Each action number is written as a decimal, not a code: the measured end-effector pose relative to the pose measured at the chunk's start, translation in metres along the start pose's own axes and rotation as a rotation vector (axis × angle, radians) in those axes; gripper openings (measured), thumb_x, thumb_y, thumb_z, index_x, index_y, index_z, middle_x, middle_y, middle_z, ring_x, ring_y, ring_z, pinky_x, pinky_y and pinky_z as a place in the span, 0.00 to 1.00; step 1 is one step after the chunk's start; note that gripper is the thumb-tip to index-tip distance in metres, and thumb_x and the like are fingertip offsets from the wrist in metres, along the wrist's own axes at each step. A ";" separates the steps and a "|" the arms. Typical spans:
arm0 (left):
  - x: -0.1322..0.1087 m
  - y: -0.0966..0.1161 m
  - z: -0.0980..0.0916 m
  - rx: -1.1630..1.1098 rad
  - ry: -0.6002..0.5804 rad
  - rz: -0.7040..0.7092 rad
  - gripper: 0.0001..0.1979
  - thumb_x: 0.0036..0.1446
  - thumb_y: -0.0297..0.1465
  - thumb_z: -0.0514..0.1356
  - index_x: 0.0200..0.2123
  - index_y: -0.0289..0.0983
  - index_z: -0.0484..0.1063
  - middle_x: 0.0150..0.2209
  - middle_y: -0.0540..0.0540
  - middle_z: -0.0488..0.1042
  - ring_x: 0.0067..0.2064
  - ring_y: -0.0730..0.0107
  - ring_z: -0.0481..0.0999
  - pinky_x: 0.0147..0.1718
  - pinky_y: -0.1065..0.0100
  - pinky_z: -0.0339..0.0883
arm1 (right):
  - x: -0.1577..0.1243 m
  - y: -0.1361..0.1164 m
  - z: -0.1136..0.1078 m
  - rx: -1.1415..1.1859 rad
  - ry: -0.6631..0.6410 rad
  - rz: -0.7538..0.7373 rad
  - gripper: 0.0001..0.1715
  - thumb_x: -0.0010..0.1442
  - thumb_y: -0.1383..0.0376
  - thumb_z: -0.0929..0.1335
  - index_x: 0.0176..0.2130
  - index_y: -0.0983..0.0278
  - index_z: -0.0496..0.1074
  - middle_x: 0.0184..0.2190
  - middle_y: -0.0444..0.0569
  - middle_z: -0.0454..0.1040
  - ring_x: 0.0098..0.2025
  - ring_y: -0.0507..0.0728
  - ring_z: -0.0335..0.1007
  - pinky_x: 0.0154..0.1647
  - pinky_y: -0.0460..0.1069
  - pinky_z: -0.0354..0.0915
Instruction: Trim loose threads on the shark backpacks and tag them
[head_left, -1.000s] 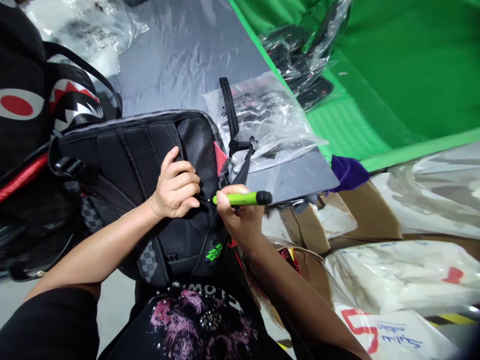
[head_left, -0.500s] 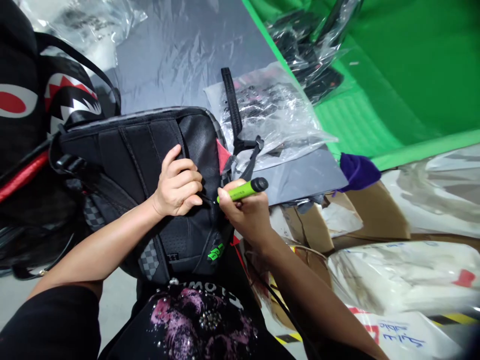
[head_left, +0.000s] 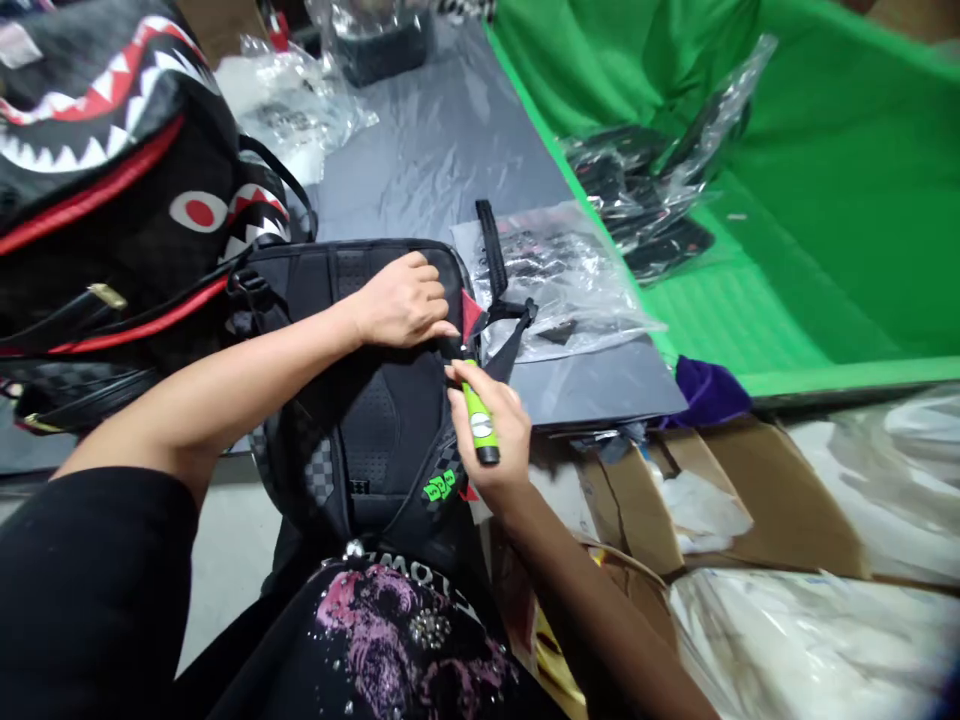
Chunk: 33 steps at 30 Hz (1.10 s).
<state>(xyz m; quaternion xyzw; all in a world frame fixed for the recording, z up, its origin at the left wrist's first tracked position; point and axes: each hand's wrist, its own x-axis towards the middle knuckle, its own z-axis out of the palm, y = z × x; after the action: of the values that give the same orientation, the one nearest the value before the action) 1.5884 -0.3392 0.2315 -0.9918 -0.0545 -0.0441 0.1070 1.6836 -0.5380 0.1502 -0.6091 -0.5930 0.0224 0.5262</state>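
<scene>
Green pen [head_left: 479, 408] over black backpack [head_left: 394, 410]
Its length runs forward, tip away, pinched by the right hand [head_left: 507, 432]; left hand [head_left: 405, 300] curled, hold unclear.

Table [head_left: 420, 140]: grey top, streaked with soft light reflections.
Green enclosure [head_left: 847, 200]: folded sheeting, adjoining the table's right side.
Floor [head_left: 225, 545]: pale grey, visible below the table's near edge.
Cardboard [head_left: 780, 490]: brown, open flaps, near the enclosure's rim.
</scene>
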 end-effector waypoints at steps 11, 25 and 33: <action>-0.070 0.131 -0.164 0.271 0.210 -0.476 0.32 0.67 0.50 0.36 0.35 0.37 0.73 0.30 0.46 0.70 0.47 0.49 0.74 0.44 0.46 0.60 | 0.033 -0.055 -0.079 -0.052 0.128 -0.733 0.21 0.63 0.66 0.67 0.55 0.53 0.65 0.45 0.45 0.78 0.46 0.57 0.74 0.48 0.56 0.65; -0.173 0.082 -0.055 0.008 -0.044 -0.510 0.08 0.59 0.36 0.59 0.37 0.37 0.72 0.38 0.43 0.78 0.45 0.59 0.71 0.42 0.58 0.57 | 0.036 -0.038 0.053 -0.060 -0.303 -0.715 0.15 0.66 0.68 0.63 0.50 0.63 0.74 0.39 0.53 0.78 0.43 0.58 0.72 0.44 0.54 0.67; -0.175 0.030 -0.073 -0.115 0.072 -0.702 0.27 0.56 0.43 0.61 0.57 0.41 0.67 0.56 0.38 0.69 0.58 0.51 0.63 0.54 0.54 0.53 | 0.029 -0.058 0.080 0.084 -0.197 -0.568 0.14 0.64 0.71 0.63 0.47 0.62 0.72 0.35 0.52 0.76 0.38 0.57 0.71 0.42 0.54 0.68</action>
<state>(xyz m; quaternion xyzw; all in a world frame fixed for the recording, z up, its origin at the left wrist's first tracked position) 1.4135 -0.4013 0.2786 -0.9149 -0.3853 -0.1162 0.0310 1.5994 -0.4824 0.1706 -0.3913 -0.7863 -0.0422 0.4762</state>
